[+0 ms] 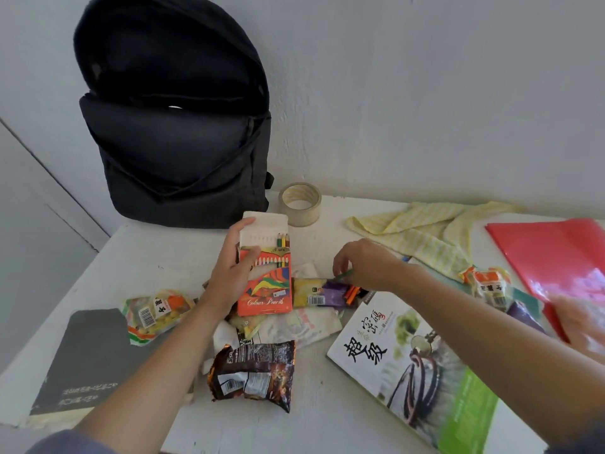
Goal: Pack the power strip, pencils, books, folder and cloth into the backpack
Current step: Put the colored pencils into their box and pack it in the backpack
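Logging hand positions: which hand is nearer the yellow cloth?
Right. The right hand is just left of the yellow cloth, pinching a green pencil; the left hand is farther left, holding the colour pencil box.

Counted: 1 backpack [176, 152], 1 tape roll [300, 204], 1 pencil box [266, 273], 1 green pencil [343, 275], 2 books [88, 355], 1 folder [550, 253], 1 cloth [422, 231], at least 4 snack packets [252, 371].

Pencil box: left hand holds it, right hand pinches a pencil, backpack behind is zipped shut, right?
No: the head view shows the backpack open, not zipped. The left hand does hold the pencil box, and the right hand pinches a green pencil.
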Motion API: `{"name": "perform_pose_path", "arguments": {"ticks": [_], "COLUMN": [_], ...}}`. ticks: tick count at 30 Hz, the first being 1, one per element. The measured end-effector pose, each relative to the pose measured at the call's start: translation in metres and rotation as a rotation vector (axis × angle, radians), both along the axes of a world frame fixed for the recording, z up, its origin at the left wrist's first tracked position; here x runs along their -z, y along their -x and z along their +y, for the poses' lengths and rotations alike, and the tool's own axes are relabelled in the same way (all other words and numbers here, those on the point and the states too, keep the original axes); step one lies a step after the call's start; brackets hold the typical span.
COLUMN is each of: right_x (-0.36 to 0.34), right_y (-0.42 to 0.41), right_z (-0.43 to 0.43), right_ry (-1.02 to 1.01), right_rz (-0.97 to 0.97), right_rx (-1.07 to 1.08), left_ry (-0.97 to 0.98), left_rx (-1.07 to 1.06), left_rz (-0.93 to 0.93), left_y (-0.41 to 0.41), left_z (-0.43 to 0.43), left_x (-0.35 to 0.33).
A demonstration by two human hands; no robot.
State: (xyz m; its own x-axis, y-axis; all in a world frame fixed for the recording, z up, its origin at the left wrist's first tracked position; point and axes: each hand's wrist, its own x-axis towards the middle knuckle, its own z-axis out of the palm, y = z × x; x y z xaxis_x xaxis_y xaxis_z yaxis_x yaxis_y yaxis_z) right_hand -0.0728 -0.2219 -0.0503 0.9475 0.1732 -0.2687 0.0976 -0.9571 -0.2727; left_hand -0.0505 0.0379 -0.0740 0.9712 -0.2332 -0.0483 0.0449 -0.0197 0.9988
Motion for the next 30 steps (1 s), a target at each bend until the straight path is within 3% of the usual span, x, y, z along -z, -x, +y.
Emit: {"name": "perform_pose_path", "arguments": {"ticks": [9, 17, 30], "right_x": [0.018, 0.01, 0.011], "right_y": [0.014, 0.012, 0.022], "right_z": [-0.014, -0.007, -0.017], "right_ry": [0.054, 0.161, 0.22], "right_rz": [-0.144, -0.103, -0.21], "right_rx": [-0.011, -0.052, -0.141], "left_ry": [0.332, 0.214, 0.264], "left_rx": [0.134, 0.25, 0.139], "left_rz": [0.221, 0.126, 0.109], "left_y": [0.006, 0.021, 0.031], "left_z": [-0.003, -0.015, -0.033], "left_x": [-0.037, -0.055, -0.05]}}
